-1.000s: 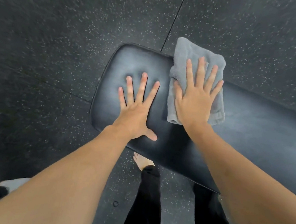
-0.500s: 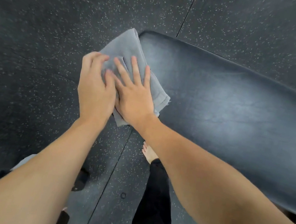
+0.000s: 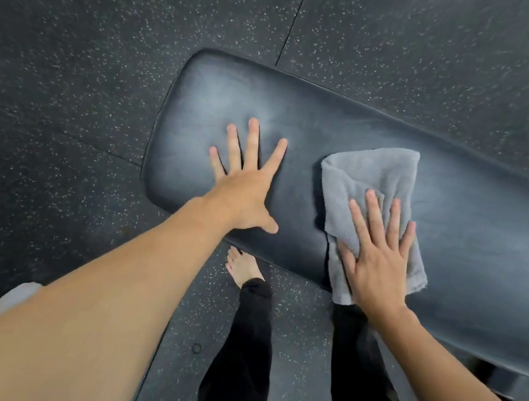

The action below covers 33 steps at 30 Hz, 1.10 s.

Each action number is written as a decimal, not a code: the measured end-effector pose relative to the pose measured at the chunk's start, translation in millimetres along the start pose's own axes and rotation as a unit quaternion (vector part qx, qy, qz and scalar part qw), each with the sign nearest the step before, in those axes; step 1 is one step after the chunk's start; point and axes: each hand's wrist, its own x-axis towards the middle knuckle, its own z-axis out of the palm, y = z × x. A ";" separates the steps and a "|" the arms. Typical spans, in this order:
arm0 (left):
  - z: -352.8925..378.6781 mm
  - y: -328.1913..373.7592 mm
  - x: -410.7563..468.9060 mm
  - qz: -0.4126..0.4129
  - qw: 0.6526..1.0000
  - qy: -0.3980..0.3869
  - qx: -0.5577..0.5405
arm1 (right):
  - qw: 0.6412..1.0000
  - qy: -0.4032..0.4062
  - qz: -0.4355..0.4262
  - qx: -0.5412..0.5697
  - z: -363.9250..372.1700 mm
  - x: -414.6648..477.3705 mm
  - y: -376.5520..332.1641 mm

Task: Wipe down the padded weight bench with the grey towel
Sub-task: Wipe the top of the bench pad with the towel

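Observation:
The black padded weight bench (image 3: 478,241) runs from the centre toward the right, its rounded end at the left. My left hand (image 3: 245,183) lies flat on the pad near that end, fingers spread, holding nothing. To its right the folded grey towel (image 3: 373,179) rests on the pad, its near corner hanging over the front edge. My right hand (image 3: 377,253) presses palm-down on the towel's near half, fingers spread flat.
Dark speckled rubber floor (image 3: 84,85) surrounds the bench, with tile seams. My legs in black trousers (image 3: 245,353) and a bare foot (image 3: 242,266) stand just in front of the bench edge. A pale object (image 3: 15,296) shows at the lower left.
Half a second ago both hands were together on the towel at the bench's left end. Now my left hand is flat on the pad and the towel has slid right under my right hand.

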 end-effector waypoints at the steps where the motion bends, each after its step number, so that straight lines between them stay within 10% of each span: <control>1: 7.3 4.2 1.9 -0.006 1.000 -0.008 0.026 | 1.000 0.005 0.015 0.004 1.4 2.7 -4.8; 13: 23.5 28.3 -4.3 -0.086 0.992 0.061 0.076 | 0.997 0.042 -0.002 0.060 -23.6 144.3 -83.6; 26: 32.6 208.1 13.7 0.031 0.998 0.055 -0.018 | 0.979 0.035 0.169 0.109 -50.6 51.2 206.1; 33: 40.6 267.6 43.0 0.026 0.999 -0.020 -0.013 | 0.971 0.072 0.199 0.111 -37.8 37.6 208.1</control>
